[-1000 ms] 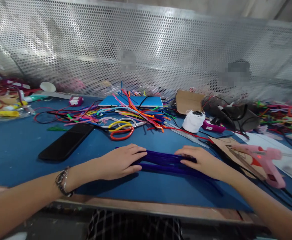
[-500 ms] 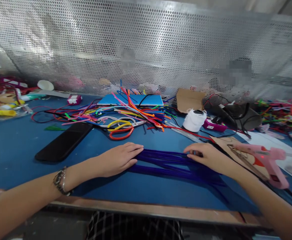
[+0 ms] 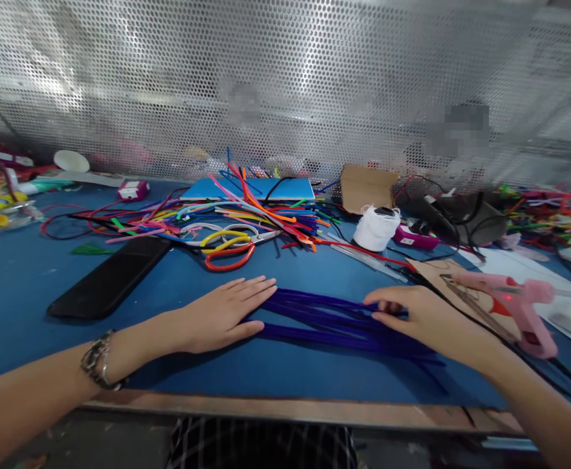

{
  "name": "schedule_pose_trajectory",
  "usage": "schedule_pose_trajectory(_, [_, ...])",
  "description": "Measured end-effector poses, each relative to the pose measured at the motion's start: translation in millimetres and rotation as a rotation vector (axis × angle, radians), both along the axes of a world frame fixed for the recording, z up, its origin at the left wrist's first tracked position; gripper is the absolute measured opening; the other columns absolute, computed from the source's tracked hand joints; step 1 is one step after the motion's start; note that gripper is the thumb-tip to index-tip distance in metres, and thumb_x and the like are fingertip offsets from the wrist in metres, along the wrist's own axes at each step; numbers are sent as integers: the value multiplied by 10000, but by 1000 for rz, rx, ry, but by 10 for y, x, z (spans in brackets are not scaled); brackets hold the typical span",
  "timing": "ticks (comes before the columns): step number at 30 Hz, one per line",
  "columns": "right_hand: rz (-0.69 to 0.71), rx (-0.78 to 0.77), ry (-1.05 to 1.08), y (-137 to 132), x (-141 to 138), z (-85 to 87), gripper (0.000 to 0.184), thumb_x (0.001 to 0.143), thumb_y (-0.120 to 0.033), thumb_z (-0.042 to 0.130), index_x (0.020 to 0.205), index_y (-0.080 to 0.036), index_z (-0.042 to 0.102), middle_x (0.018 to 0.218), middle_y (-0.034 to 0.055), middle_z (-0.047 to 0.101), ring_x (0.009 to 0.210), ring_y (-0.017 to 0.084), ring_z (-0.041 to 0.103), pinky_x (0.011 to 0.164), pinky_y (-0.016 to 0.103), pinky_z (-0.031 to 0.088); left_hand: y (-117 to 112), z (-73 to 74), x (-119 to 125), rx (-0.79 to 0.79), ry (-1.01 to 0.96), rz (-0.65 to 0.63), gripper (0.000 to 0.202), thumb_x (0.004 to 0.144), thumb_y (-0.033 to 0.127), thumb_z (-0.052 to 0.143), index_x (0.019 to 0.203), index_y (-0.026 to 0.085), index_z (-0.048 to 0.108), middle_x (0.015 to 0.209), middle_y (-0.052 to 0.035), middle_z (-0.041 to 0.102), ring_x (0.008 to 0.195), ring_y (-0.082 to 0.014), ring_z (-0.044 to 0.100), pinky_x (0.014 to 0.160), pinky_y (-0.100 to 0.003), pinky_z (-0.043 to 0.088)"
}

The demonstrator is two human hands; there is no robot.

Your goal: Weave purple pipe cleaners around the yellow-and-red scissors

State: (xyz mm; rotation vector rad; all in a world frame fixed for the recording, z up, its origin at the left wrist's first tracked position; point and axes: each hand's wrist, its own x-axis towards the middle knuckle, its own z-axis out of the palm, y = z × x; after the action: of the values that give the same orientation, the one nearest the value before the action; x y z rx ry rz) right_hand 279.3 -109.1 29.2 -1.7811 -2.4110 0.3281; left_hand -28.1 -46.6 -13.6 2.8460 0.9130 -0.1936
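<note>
A bundle of dark blue pipe cleaners (image 3: 324,316) lies across the blue table (image 3: 31,273) in front of me. My left hand (image 3: 221,311) rests flat on the bundle's left end, fingers stretched out and pressing it down. My right hand (image 3: 420,316) sits on the right part of the bundle, with thumb and fingertips pinched on a few of the dark blue strands. A bracelet shows on my left wrist.
A black phone (image 3: 112,277) lies to the left. Behind are a heap of coloured pipe cleaners (image 3: 236,218), scissors (image 3: 231,251), a white thread spool (image 3: 376,228) and a cardboard piece. A pink glue gun (image 3: 515,306) lies at the right. A perforated metal screen (image 3: 285,85) closes the back.
The dark blue pipe cleaners have fanned out from a tight bundle. My right hand slid rightward along them and went from flat to pinching strands. My left hand stayed on the left end.
</note>
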Motion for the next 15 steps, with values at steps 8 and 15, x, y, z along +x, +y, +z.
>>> schedule_pose_trajectory(8, [91,-79,-98,44,26,-25,197,831,-315,455,780,-186,594,824,55,643,748,195,584,686,317,440,-28,27,10,-5,9,2,597,941,497,190,1426,151,148,1484,-69,117,1364,-202,135,1106,-374,154])
schedule_pose_trajectory(15, [112,30,-233,-6,-2,-88,198,821,-148,380,907,-201,551,872,53,642,730,184,601,646,299,449,-21,37,28,-14,20,15,587,942,480,216,1425,154,149,1482,-72,114,1363,-219,140,1098,-405,172])
